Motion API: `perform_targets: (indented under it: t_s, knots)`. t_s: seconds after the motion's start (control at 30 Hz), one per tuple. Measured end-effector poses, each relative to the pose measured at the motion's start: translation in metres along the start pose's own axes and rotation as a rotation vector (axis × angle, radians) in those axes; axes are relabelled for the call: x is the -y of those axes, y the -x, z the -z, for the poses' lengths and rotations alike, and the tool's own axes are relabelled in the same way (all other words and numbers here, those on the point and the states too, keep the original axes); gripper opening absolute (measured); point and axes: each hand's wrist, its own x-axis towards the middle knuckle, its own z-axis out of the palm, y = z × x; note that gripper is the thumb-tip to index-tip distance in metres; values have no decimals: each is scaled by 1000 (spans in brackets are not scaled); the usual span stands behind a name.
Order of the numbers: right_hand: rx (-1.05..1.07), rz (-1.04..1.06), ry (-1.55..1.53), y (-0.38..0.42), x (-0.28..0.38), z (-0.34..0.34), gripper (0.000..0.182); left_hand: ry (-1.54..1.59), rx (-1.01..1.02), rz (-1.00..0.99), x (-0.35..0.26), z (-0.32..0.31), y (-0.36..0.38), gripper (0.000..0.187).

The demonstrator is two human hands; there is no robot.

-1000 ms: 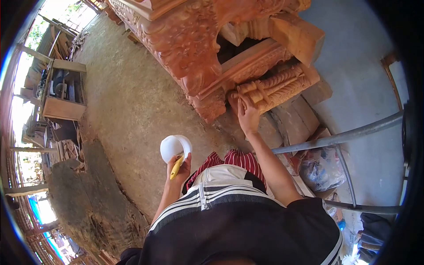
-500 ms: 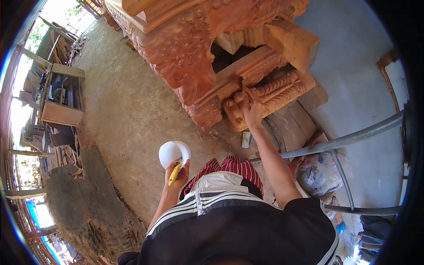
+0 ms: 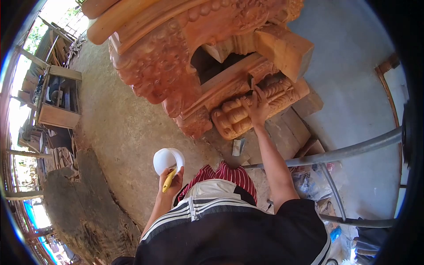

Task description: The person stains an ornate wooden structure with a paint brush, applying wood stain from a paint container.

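Observation:
My left hand [image 3: 176, 180] is closed round the edge of a white plastic bowl [image 3: 164, 160] and a yellow-handled paintbrush [image 3: 168, 181]. The brush's bristle end is hidden in the bowl. My right hand [image 3: 259, 108] reaches forward to a carved, claw-like wooden foot [image 3: 232, 118] at the base of a large piece of carved reddish furniture [image 3: 154, 73]. A small, thin dark piece shows at its fingertips, too small to name. The fingers lie against the ridged carving beside the foot's rounded knuckles.
A curved grey metal pipe [image 3: 349, 152] runs along my right side, with a clear plastic bag [image 3: 316, 183] below it. Several wooden blocks [image 3: 289, 128] lie under the furniture. To the left are a weathered wood slab [image 3: 81, 207] and an open wooden box [image 3: 59, 115].
My right hand has moved farther right along the carving, its fingers more spread, and the small dark piece moved with it. The furniture has shifted left in view. My left hand's hold is unchanged.

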Motion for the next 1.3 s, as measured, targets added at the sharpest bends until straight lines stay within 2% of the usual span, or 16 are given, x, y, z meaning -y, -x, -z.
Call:
perform_targets:
  t_s: [0.07, 0.13, 0.2, 0.33, 0.47, 0.6, 0.67, 0.73, 0.8, 0.9, 0.97, 1.03, 1.07, 1.13, 1.2, 1.3]
  knots:
    - [75, -11, 15, 5, -6, -7, 21, 9, -27, 3, 8, -6, -1, 30]
    - [256, 370, 151, 28, 24, -8, 19, 17, -56, 28, 11, -1, -12, 32]
    - [442, 215, -227, 56, 40, -22, 16, 32, -87, 46, 15, -5, -19, 33]
    - [472, 333, -44, 6, 12, 5, 19, -27, -51, 4, 27, -24, -13, 35]
    - [-116, 147, 82, -68, -57, 17, 24, -33, -39, -28, 32, -30, -13, 35]
    - [-193, 37, -67, -85, -75, 9, 23, -15, -102, -27, 36, -28, -13, 34]
    - [69, 183, 231, -67, -57, 3, 25, 26, -135, -13, 38, -30, -15, 31]
    - [327, 146, 31, -33, -15, 13, 26, 11, -137, -36, 40, -34, -13, 28]
    - [489, 418, -24, -2, -10, 8, 28, 8, -135, -50, 42, -35, -16, 26]
    - [524, 363, 1, 6, -3, 17, 29, -14, -90, -14, 41, -39, -19, 19]
    - [382, 14, -183, -12, -52, 7, 29, -36, -70, -43, 44, -47, -13, 18]
    - [-59, 23, -100, -35, -41, 11, 27, -56, -12, -58, 42, -47, -8, 16]
    - [-56, 29, -103, -34, -30, 12, 27, -51, -8, -62, 41, -44, -8, 16]
    - [87, 168, 149, -15, -7, 9, 27, -23, -17, -57, 37, -34, -10, 17]
    - [229, 395, 17, 24, -8, -21, 31, 2, -33, -35, 33, -21, -14, 19]
    - [596, 258, -224, 95, 46, -29, 25, 20, -70, -13, 28, -4, -14, 22]
